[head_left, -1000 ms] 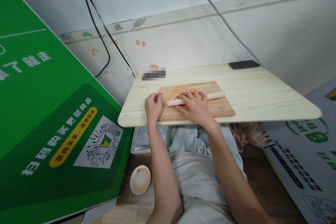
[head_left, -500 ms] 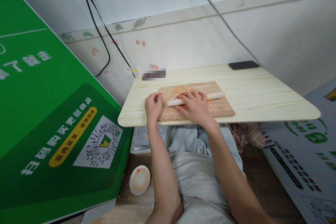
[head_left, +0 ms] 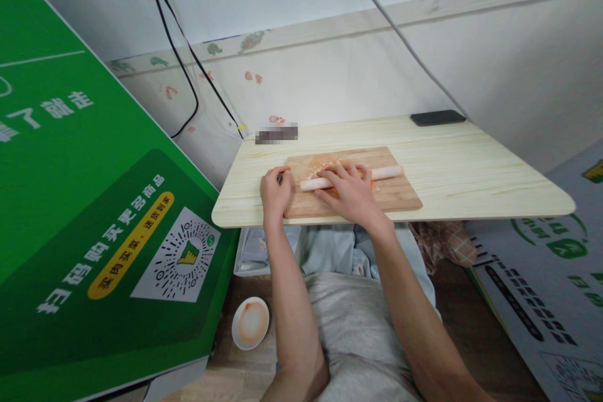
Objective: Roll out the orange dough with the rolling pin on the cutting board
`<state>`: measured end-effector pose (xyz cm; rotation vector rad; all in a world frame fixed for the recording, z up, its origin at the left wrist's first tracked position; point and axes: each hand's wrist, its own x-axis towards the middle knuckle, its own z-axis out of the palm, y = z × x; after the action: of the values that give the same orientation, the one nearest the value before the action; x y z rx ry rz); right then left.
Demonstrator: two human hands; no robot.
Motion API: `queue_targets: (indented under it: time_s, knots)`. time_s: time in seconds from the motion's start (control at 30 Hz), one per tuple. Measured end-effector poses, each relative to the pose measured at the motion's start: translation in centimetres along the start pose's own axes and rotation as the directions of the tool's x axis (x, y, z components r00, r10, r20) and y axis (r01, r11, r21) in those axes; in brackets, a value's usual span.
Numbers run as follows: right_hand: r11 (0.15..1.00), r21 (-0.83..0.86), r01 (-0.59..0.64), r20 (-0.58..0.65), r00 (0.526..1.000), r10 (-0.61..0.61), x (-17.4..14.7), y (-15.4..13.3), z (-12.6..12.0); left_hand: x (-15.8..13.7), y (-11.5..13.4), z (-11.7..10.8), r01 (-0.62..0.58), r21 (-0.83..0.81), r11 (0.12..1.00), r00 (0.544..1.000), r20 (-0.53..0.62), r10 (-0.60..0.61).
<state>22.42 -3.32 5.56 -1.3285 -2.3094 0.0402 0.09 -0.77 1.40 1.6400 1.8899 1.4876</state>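
A pale rolling pin (head_left: 387,172) lies across a wooden cutting board (head_left: 398,193), tilted slightly up to the right. My right hand (head_left: 346,191) rests over the pin's middle, fingers bent around its far side and thumb on the near side. Beneath that hand, flattened orange dough (head_left: 334,190) shows only in small patches, mostly hidden. White flour-like specks and orange smears mark the board behind the pin. At the board's left edge is my left hand (head_left: 276,191), its fingers curled and closed. Whatever they may hold is hidden.
The board lies on a light wood-grain table (head_left: 490,182). A black phone (head_left: 437,117) sits at the back right, a blurred dark object (head_left: 276,133) at the back left. Below stand a white bowl (head_left: 251,323) and a white bin (head_left: 252,270). A green panel (head_left: 117,201) borders the left.
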Motion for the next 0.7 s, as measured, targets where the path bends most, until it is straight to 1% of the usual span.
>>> queue_targets:
  time_s: [0.3, 0.47, 0.7]
  knots:
    - [1.000, -0.014, -0.001, -0.004, 1.000, 0.001, -0.05, 0.00, 0.04, 0.04, -0.16, 0.06, -0.002, 0.012, 1.000, 1.000, 0.003, 0.002]
    - [1.000, 0.001, -0.008, 0.011, 1.000, 0.008, -0.09, -0.10, -0.03, 0.01, -0.13, 0.01, -0.005, 0.011, 1.000, 1.000, 0.000, 0.005]
    - [1.000, 0.023, -0.005, 0.004, 1.000, 0.005, -0.08, -0.04, -0.10, -0.03, -0.10, -0.01, -0.001, 0.009, 1.000, 1.000, 0.004, 0.000]
